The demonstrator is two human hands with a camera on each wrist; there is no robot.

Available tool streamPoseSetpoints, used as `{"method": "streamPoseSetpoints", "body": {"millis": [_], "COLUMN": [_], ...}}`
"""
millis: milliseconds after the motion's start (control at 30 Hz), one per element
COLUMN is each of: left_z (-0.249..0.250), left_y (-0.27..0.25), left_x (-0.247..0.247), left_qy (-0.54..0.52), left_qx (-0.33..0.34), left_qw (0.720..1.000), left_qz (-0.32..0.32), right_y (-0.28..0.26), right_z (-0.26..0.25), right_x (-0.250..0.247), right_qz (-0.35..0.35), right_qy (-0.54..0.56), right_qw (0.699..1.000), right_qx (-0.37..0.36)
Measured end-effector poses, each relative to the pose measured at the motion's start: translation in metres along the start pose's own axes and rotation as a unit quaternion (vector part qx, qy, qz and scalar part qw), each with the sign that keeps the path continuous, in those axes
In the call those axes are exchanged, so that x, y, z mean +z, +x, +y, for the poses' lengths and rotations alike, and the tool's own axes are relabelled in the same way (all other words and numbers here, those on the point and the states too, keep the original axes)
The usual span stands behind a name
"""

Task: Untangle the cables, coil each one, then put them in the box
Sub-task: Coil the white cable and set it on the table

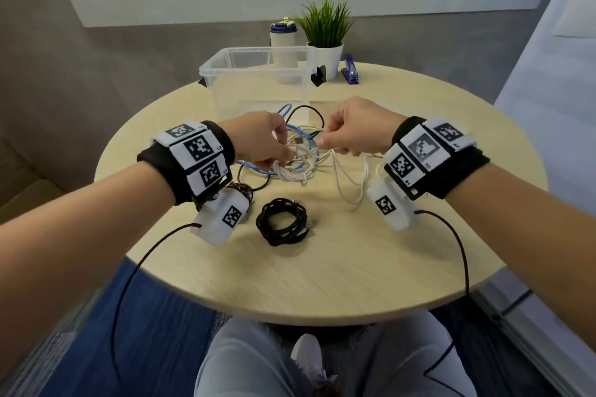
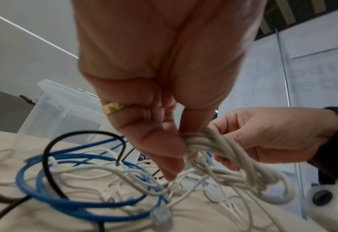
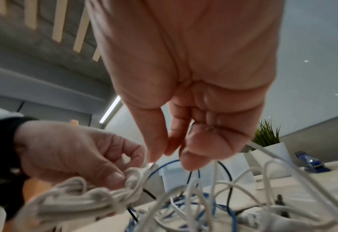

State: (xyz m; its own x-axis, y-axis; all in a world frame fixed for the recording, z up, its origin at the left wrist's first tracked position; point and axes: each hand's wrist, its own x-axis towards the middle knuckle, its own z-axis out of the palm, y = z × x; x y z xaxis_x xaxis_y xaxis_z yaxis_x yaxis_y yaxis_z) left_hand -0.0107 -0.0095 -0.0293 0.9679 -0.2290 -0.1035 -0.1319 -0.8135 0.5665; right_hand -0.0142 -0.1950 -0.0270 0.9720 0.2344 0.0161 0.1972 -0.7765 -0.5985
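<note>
A tangle of white, blue and black cables lies mid-table in front of the clear plastic box (image 1: 258, 74). My left hand (image 1: 279, 156) pinches a half-wound bundle of white cable (image 2: 219, 150) between thumb and fingers, held just above the table. My right hand (image 1: 325, 142) pinches the same white cable (image 3: 148, 168) by its loose end, right beside the left fingers. A blue cable (image 2: 74, 202) loops under the hands, crossed by a black cable (image 2: 49, 158). A coiled black cable (image 1: 283, 226) lies apart, nearer me.
Behind the box stand a white bottle (image 1: 283, 39), a potted plant (image 1: 327, 51) and a blue stapler (image 1: 350, 72). The round wooden table (image 1: 322, 284) has bare surface toward me. Loose white loops (image 1: 350, 184) trail under my right wrist.
</note>
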Motion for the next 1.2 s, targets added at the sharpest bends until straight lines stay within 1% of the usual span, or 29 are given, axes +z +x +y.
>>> {"method": "streamPoseSetpoints", "body": {"millis": [67,167,233,300,400,467,600,633,700,767,800,900,1000,1067,1133,1200], "left_z": [-0.003,-0.003,-0.002,-0.001,-0.001,0.0,0.001,0.002,0.005,0.009,0.011,0.013,0.012,0.011,0.012,0.015], "left_y": [0.0,0.002,0.002,0.002,0.002,0.003,0.002,0.002,0.004,0.006,0.008,0.012,0.017,0.02,0.022,0.024], "left_x": [0.007,0.019,0.026,0.032,0.038,0.038,0.028,0.025,0.018,0.015,0.014,0.018,0.022,0.024,0.024,0.025], "left_qy": [-0.004,-0.034,-0.039,-0.041,-0.002,0.024,0.084,0.092,0.084,0.068,0.074,0.121,0.111,0.085,0.036,-0.011], "left_qx": [-0.002,-0.009,-0.013,-0.015,-0.007,-0.004,0.018,0.021,0.025,0.035,0.045,0.054,0.054,0.072,0.098,0.116], "left_qw": [1.0,0.999,0.998,0.997,0.997,0.996,0.991,0.992,0.995,0.997,0.996,0.991,0.992,0.992,0.991,0.989], "left_qz": [-0.023,-0.041,-0.05,-0.061,-0.074,-0.083,-0.099,-0.088,-0.039,0.018,0.033,0.026,0.03,0.053,0.078,0.093], "right_y": [-0.006,-0.011,-0.011,-0.011,-0.008,-0.006,-0.005,-0.005,-0.005,-0.004,-0.003,-0.002,-0.004,-0.007,-0.009,-0.009], "right_z": [-0.001,-0.001,-0.001,-0.001,0.0,0.0,-0.001,-0.001,0.0,0.001,0.002,-0.001,-0.004,-0.005,-0.005,-0.005], "right_x": [0.001,0.003,0.002,-0.002,-0.011,-0.017,-0.027,-0.03,-0.036,-0.042,-0.045,-0.058,-0.07,-0.073,-0.071,-0.068], "right_qz": [-0.025,-0.057,-0.05,-0.02,0.011,0.02,0.024,0.027,0.049,0.085,0.107,0.173,0.211,0.219,0.218,0.208], "right_qy": [-0.077,-0.137,-0.164,-0.162,-0.128,-0.103,-0.105,-0.093,-0.044,0.031,0.074,0.17,0.256,0.303,0.345,0.373], "right_qw": [0.996,0.987,0.983,0.983,0.988,0.99,0.988,0.988,0.991,0.992,0.989,0.97,0.943,0.925,0.91,0.9], "right_qx": [0.025,0.057,0.073,0.08,0.081,0.089,0.111,0.118,0.116,0.089,0.066,-0.004,-0.041,-0.059,-0.073,-0.082]}}
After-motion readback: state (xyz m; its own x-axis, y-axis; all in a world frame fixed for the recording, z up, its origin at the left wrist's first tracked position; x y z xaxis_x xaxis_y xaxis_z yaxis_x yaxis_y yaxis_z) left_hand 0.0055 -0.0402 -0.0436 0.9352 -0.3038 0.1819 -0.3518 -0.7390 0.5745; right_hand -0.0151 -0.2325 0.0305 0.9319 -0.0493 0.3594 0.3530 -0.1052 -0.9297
